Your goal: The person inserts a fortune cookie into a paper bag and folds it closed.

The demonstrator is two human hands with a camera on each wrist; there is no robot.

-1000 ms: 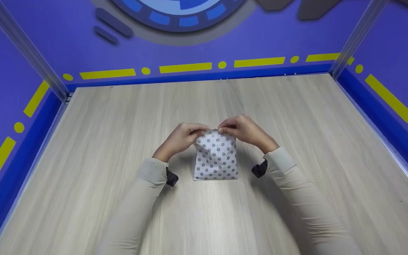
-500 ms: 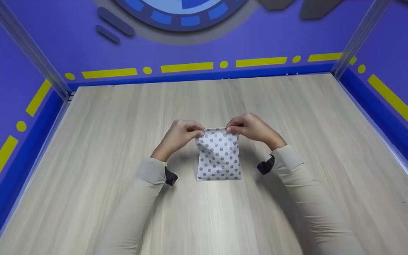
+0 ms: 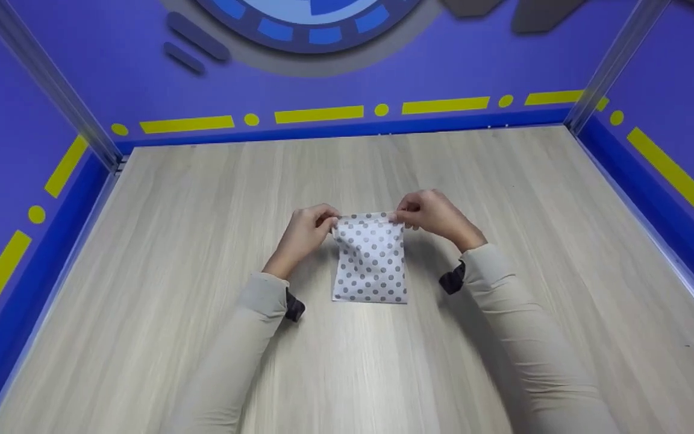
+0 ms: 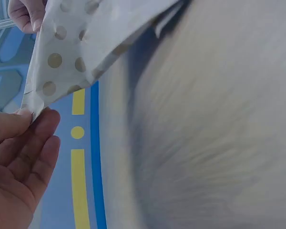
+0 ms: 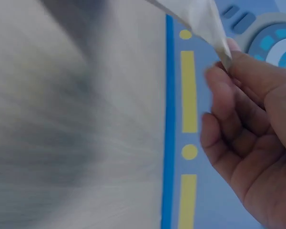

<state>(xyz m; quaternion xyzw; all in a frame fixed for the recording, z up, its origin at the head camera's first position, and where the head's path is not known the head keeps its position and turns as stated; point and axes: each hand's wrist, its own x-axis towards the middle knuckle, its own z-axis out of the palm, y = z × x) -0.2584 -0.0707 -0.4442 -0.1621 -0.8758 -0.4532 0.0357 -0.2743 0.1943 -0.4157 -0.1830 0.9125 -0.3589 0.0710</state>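
Observation:
A white paper bag (image 3: 371,262) with grey polka dots stands in the middle of the table, its bottom edge toward me. Its top edge shows a folded strip. My left hand (image 3: 305,235) pinches the bag's upper left corner between thumb and fingers; the left wrist view shows this left hand (image 4: 21,162) with the corner in its pinch. At the upper right corner, my right hand (image 3: 434,217) pinches the paper between thumb and forefinger. In the right wrist view the other fingers of the right hand (image 5: 257,129) curl loosely below that corner. What the bag contains is hidden.
The pale wood-grain table (image 3: 202,199) extends around the bag on all sides. Blue walls (image 3: 347,78) with yellow dashes enclose its back and sides, with metal posts (image 3: 612,66) at the rear corners. A dark wrist strap (image 3: 452,278) shows at each cuff.
Both hands have moved apart along the bag's top edge, out to its corners. The top strip is now flatter and more of it shows. The bag's base has hardly shifted.

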